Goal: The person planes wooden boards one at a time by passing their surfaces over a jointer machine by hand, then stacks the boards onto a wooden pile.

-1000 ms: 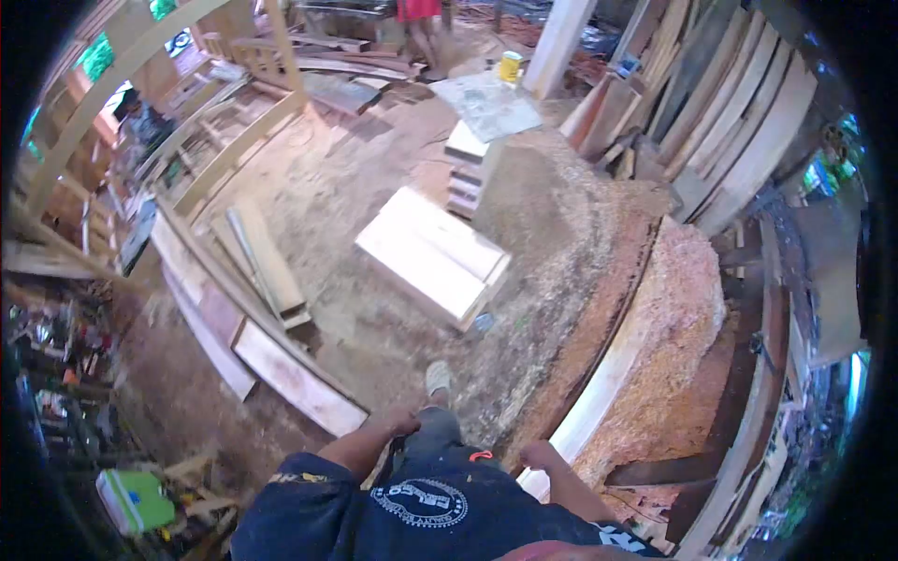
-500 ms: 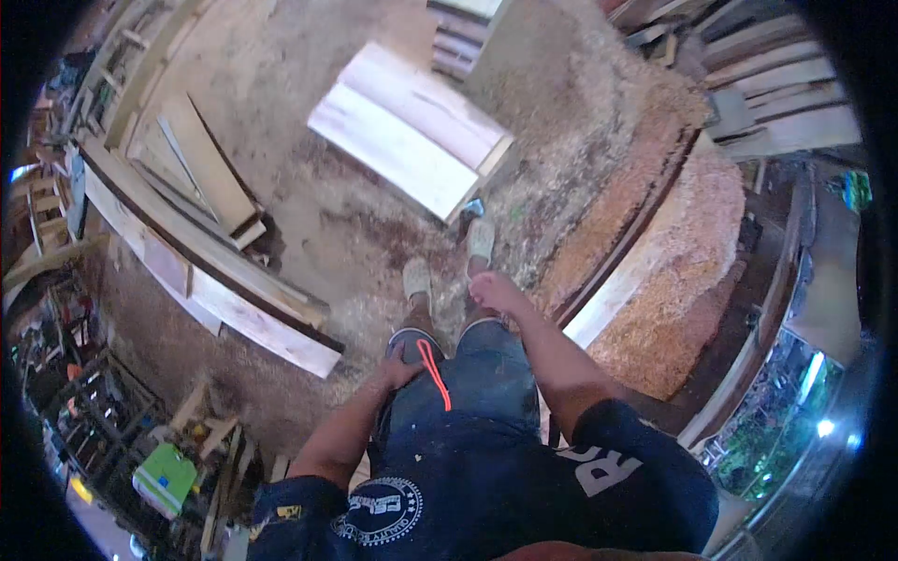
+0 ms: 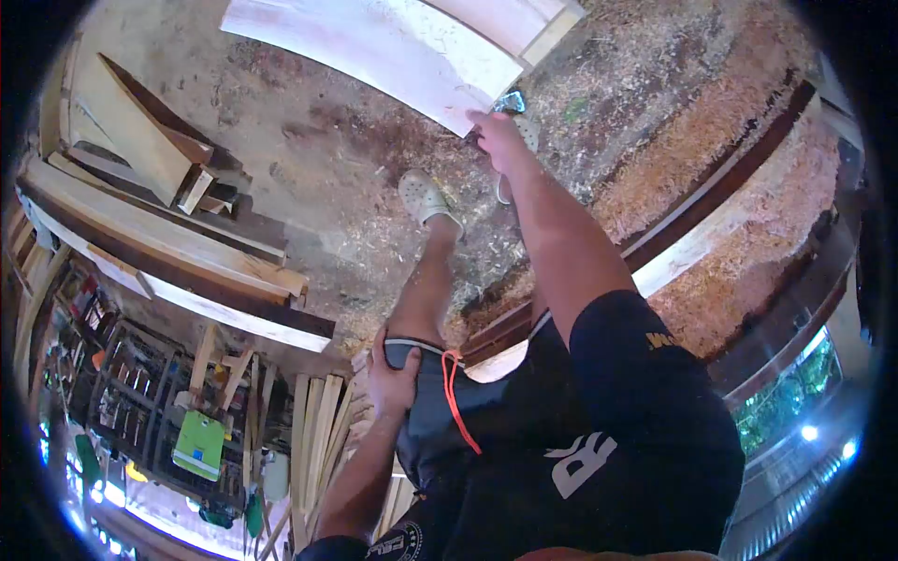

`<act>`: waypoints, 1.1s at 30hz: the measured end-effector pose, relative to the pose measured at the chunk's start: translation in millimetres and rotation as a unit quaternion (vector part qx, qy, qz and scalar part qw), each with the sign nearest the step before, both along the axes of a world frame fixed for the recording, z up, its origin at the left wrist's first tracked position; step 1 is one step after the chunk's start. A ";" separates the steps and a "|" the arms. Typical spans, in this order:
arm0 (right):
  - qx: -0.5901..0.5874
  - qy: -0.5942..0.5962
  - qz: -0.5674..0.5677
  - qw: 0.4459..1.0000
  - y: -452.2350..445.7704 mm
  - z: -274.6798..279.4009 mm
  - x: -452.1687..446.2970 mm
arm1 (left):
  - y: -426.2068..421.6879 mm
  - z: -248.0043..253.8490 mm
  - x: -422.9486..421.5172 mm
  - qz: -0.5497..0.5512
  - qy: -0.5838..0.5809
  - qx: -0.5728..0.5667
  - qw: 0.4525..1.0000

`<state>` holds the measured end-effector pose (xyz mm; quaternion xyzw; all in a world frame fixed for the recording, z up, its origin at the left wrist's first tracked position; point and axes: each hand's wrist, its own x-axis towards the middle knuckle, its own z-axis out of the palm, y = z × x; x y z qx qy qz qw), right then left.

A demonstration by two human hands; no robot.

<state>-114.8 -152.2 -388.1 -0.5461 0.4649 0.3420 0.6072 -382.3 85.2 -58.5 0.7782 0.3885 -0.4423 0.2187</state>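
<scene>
My right hand [image 3: 502,140] reaches down to the near corner of a pale wide board [image 3: 402,56], its fingers closed around the edge there. A second pinkish board [image 3: 510,21] lies along the far side of that one. Just past the fingers, a small shiny blue item [image 3: 510,102] lies on the ground near my right clog; its kind I cannot make out. My left hand [image 3: 393,379] rests on my thigh at the hem of the dark shorts [image 3: 426,411], fingers spread and holding nothing. An orange drawstring [image 3: 453,402] hangs beside it.
My left clog [image 3: 426,196] stands on the shaving-strewn ground. Long timbers [image 3: 168,229] and an angled plank [image 3: 140,131] lie to the left. At the right, a dark beam [image 3: 720,173] runs through heaped wood shavings [image 3: 739,280]. Upright sticks [image 3: 318,421] stand lower left.
My right hand has moved from beside my right foot to the board's corner and closed on it. My body has bent lower, bringing the boards closer. My left hand stays on my thigh.
</scene>
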 end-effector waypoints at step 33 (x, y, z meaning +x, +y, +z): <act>-0.412 -0.290 0.325 0.800 -36.2 602.7 -210.4 | -15.9 60.2 145.5 0.089 0.015 -0.425 0.901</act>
